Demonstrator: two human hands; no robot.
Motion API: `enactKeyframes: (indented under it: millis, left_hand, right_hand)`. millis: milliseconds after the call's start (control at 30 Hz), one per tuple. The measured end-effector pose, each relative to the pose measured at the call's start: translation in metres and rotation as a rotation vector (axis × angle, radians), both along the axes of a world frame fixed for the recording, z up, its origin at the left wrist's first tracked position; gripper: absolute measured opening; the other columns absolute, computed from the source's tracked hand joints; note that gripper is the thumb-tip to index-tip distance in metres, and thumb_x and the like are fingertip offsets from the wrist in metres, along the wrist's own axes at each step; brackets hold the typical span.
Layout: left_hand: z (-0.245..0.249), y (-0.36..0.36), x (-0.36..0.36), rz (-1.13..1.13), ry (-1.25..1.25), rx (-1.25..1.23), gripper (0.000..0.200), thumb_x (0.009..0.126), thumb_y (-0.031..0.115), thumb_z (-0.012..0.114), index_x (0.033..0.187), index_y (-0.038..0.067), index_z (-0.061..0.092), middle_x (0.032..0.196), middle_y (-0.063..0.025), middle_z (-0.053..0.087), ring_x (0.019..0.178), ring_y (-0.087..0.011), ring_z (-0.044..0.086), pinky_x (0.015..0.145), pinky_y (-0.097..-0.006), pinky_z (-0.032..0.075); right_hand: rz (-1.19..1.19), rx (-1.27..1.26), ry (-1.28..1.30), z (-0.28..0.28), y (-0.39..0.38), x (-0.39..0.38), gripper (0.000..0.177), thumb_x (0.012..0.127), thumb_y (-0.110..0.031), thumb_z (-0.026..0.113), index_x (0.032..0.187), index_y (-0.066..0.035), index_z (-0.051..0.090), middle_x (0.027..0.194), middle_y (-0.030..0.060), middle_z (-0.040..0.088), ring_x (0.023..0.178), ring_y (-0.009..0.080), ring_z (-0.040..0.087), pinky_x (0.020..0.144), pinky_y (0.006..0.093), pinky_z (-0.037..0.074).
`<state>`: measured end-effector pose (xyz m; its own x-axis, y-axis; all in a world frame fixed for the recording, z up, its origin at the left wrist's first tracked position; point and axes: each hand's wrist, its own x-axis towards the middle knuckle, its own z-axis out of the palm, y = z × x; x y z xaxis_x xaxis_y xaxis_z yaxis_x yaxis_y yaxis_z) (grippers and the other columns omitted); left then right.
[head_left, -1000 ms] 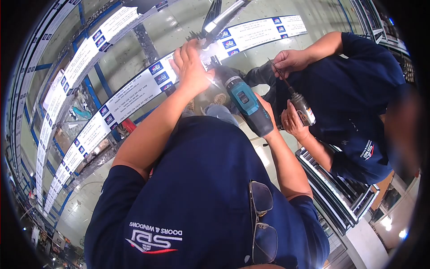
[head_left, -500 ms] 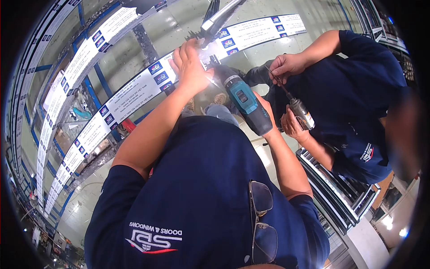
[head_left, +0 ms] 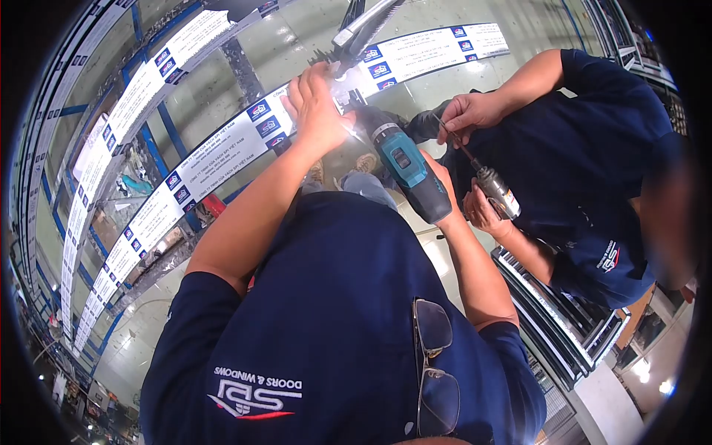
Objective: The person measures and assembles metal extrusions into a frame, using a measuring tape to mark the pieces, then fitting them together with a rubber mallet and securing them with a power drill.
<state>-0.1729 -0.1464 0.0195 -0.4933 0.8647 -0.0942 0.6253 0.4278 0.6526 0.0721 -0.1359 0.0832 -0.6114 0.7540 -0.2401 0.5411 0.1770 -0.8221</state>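
Note:
My right hand (head_left: 443, 185) is closed round the handle of a teal and black cordless drill (head_left: 404, 159). The drill's front end points up and left, at a bright, glaring spot on a metal profile. My left hand (head_left: 315, 107) grips this long profile (head_left: 222, 156), its fingers over the top side and its thumb toward the drill. White film with blue logos covers the profile, which runs from lower left to upper right. A grey metal bar (head_left: 363, 30) meets it beyond my left hand. Glare and the hands hide the drill's tip.
At my right a co-worker in a dark blue shirt (head_left: 549, 141) holds a slim rod-tipped tool (head_left: 497, 194) with both hands. A second film-covered profile (head_left: 141, 93) lies at the left over blue bars. Dark frames (head_left: 560, 319) are stacked at lower right.
My hands and the drill stay practically where they were. The co-worker's upper hand has shifted slightly left and down along the rod, and the co-worker's head has moved a little.

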Motion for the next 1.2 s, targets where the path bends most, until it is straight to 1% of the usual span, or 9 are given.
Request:
enactKeyframes:
  millis: [67, 133, 367, 467, 533, 667, 833, 1133, 1200]
  left_hand:
    - [0.001, 0.000, 0.000, 0.003, -0.001, 0.006, 0.105, 0.068, 0.024, 0.086, 0.150, 0.009, 0.023, 0.153, -0.0152, 0.030, 0.146, -0.0366, 0.020, 0.118, -0.0583, 0.010]
    - [0.000, -0.001, 0.000, 0.006, -0.007, 0.005, 0.105, 0.068, 0.024, 0.086, 0.150, 0.009, 0.023, 0.153, -0.0152, 0.030, 0.146, -0.0368, 0.020, 0.119, -0.0587, 0.009]
    - [-0.006, 0.000, -0.003, -0.014, -0.043, 0.031, 0.104, 0.068, 0.023, 0.086, 0.150, 0.011, 0.024, 0.153, -0.0154, 0.029, 0.146, -0.0394, 0.018, 0.118, -0.0642, 0.008]
    - [-0.002, 0.000, -0.003, -0.012, -0.042, -0.003, 0.104, 0.068, 0.024, 0.086, 0.150, 0.010, 0.024, 0.153, -0.0151, 0.029, 0.146, -0.0384, 0.018, 0.118, -0.0639, 0.009]
    - [-0.004, 0.000, -0.005, -0.029, -0.041, 0.010, 0.103, 0.068, 0.024, 0.086, 0.150, 0.010, 0.024, 0.153, -0.0150, 0.029, 0.146, -0.0377, 0.019, 0.118, -0.0627, 0.009]
    - [-0.005, 0.000, -0.005, -0.042, -0.032, 0.030, 0.104, 0.070, 0.027, 0.086, 0.151, 0.009, 0.023, 0.153, -0.0145, 0.030, 0.144, -0.0358, 0.020, 0.118, -0.0589, 0.011]
    - [-0.005, 0.004, -0.003, -0.035, 0.030, -0.018, 0.108, 0.069, 0.032, 0.088, 0.151, 0.010, 0.021, 0.151, -0.0161, 0.033, 0.143, -0.0348, 0.023, 0.117, -0.0553, 0.014]
    - [0.006, 0.012, 0.009, 0.094, 0.103, -0.141, 0.124, 0.063, 0.037, 0.091, 0.158, 0.013, 0.014, 0.160, -0.0144, 0.028, 0.148, -0.0321, 0.029, 0.117, -0.0602, 0.018]
    - [0.012, 0.008, 0.014, 0.121, 0.123, -0.163, 0.127, 0.063, 0.038, 0.091, 0.159, 0.013, 0.011, 0.160, -0.0153, 0.027, 0.146, -0.0324, 0.033, 0.116, -0.0593, 0.023]
  right_hand:
    - [0.000, -0.004, 0.006, -0.001, 0.000, 0.000, 0.032, 0.083, -0.019, 0.071, 0.109, -0.005, 0.059, 0.084, 0.0140, 0.068, 0.076, 0.0277, 0.069, 0.073, 0.0333, 0.051]
    - [0.043, -0.032, -0.054, -0.003, 0.002, 0.004, 0.048, 0.082, -0.011, 0.074, 0.127, -0.004, 0.057, 0.094, 0.0091, 0.070, 0.081, 0.0197, 0.068, 0.078, 0.0309, 0.053]
    - [0.029, -0.103, -0.073, -0.006, 0.001, 0.007, 0.040, 0.086, -0.009, 0.071, 0.125, -0.004, 0.060, 0.095, 0.0056, 0.069, 0.086, 0.0150, 0.066, 0.081, 0.0284, 0.052]
    - [0.017, -0.110, 0.041, -0.011, -0.002, 0.009, 0.042, 0.085, -0.007, 0.072, 0.125, -0.003, 0.060, 0.100, 0.0074, 0.068, 0.088, 0.0154, 0.066, 0.082, 0.0277, 0.051]
    - [0.035, 0.094, 0.156, -0.011, -0.006, 0.010, 0.040, 0.085, -0.011, 0.071, 0.123, -0.003, 0.061, 0.091, 0.0084, 0.073, 0.081, 0.0151, 0.070, 0.079, 0.0299, 0.053]
    - [-0.018, 0.061, 0.161, 0.005, -0.022, 0.024, 0.036, 0.087, -0.006, 0.069, 0.122, -0.002, 0.063, 0.096, 0.0072, 0.073, 0.086, 0.0114, 0.068, 0.079, 0.0269, 0.052]
    - [-0.126, 0.047, 0.114, 0.023, -0.062, 0.059, 0.041, 0.077, -0.008, 0.077, 0.115, -0.004, 0.063, 0.089, 0.0024, 0.069, 0.077, 0.0114, 0.066, 0.074, 0.0277, 0.054]
    - [-0.191, 0.050, 0.203, 0.048, -0.136, 0.131, 0.032, 0.083, -0.006, 0.073, 0.114, -0.002, 0.067, 0.093, 0.0022, 0.070, 0.080, 0.0101, 0.066, 0.074, 0.0238, 0.052]
    - [-0.130, 0.036, 0.238, 0.050, -0.146, 0.151, 0.035, 0.081, -0.004, 0.072, 0.115, 0.003, 0.067, 0.104, 0.0120, 0.073, 0.091, 0.0245, 0.072, 0.085, 0.0317, 0.055]
